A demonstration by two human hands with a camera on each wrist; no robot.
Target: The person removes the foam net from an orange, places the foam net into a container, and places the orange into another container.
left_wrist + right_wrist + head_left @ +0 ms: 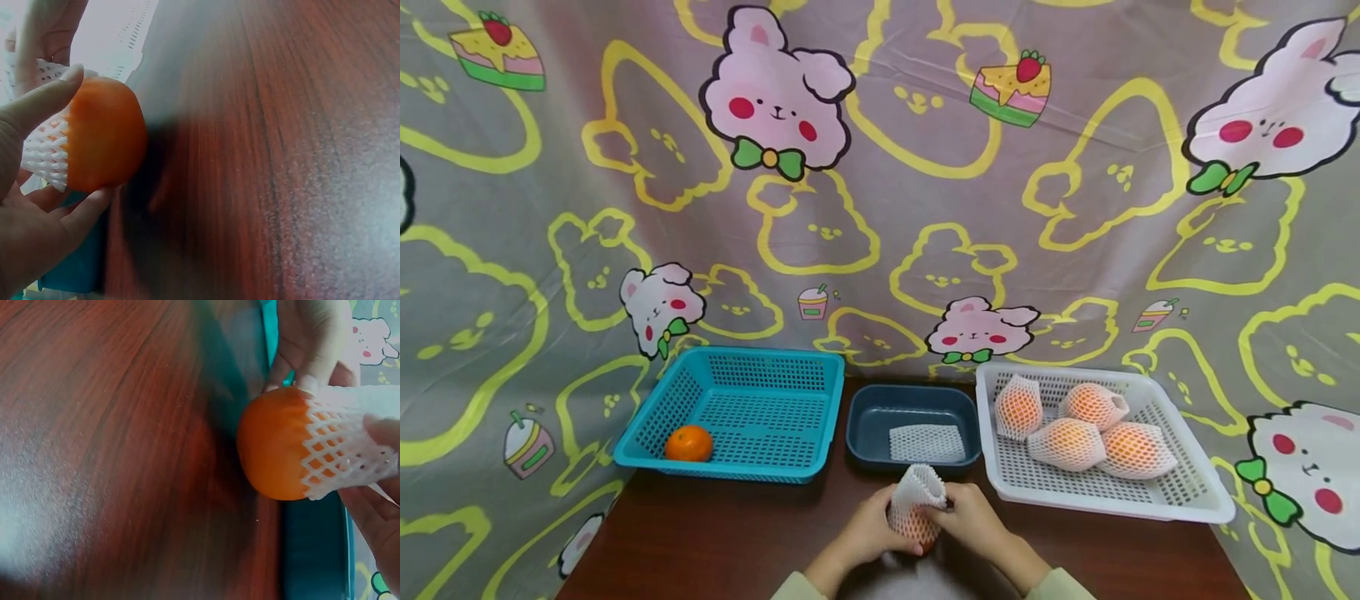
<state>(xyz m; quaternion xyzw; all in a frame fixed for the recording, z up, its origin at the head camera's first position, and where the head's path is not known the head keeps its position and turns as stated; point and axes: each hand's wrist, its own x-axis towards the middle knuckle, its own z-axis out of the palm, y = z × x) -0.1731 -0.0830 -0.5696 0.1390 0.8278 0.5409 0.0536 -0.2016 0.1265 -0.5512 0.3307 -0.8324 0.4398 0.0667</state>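
Between both hands, just above the table's front, is an orange partly inside a white foam net sleeve. Its lower part shows bare in both wrist views. My left hand grips the orange from the left, thumb on one side and fingers on the other, partly over the net's edge. With thumb and fingers my right hand pinches the net higher up, on its right side. The sleeve's loose top rises above the fruit. In the right wrist view the net covers the fruit's right-hand part.
A teal basket at the left holds one bare orange. In the dark blue tray at centre lies a flat foam net. The white basket at the right contains several netted oranges. A patterned cloth hangs behind.
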